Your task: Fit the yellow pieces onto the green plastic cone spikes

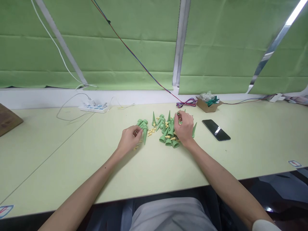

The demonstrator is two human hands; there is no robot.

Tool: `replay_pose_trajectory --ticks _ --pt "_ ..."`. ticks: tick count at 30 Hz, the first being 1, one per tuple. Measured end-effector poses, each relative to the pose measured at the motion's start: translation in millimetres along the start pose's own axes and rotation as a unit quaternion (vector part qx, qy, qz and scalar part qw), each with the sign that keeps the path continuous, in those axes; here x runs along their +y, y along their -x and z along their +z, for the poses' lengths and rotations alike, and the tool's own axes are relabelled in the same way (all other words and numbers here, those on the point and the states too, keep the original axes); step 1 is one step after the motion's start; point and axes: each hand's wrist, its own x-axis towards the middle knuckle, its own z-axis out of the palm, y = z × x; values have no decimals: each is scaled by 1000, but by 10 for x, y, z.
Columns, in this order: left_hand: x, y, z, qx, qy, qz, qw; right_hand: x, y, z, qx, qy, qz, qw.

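Left hand (128, 138) grips green cone (145, 132); right hand (184, 127) fingers cone pile (167, 133).

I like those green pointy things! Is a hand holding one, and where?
The left hand pinches a green cone at its wide top; the right hand's hold is unclear.

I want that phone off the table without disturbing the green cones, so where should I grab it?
Grip the phone across its long edges, coming from above on its right: it lies flat, screen up, apart from the cone pile and the right hand.
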Motion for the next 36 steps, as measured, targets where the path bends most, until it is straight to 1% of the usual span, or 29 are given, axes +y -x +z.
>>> replay_pose_trajectory --ticks 4,11,17,20,22,25,27,29,31,34,36 --pt "-18 3 34 -13 -1 -3 1000 -14 23 9 -25 -8 15 1000" --pt "-16 4 27 -41 -5 -21 999 -66 62 19 -73 0 75 995" --pt "-8 0 23 -44 -3 -22 999 -118 67 -2 -95 19 98 991" --pt "0 -1 16 -47 -2 -26 999 -121 66 -6 -97 11 90 991" --pt "-1 -7 -3 -46 -1 -30 998 -127 62 -12 -85 0 78 993" --pt "-23 -25 -53 -43 -6 -38 998 -176 70 -20 -64 -36 46 996" --pt "-49 -40 -89 -42 -20 -52 998 -248 105 -21 -66 -81 14 994" --pt "-73 -52 -115 -52 -40 -69 995 -345 172 -17 -99 -137 -22 985" --pt "-86 -57 -125 -66 -56 -77 993 -454 264 -13 -162 -185 -54 968" --pt "-82 -47 -113 -93 -72 -73 990 -596 405 -17 -275 -238 -93 927" --pt "-73 -34 -95 -115 -83 -72 987 -659 476 -27 -343 -242 -111 901"
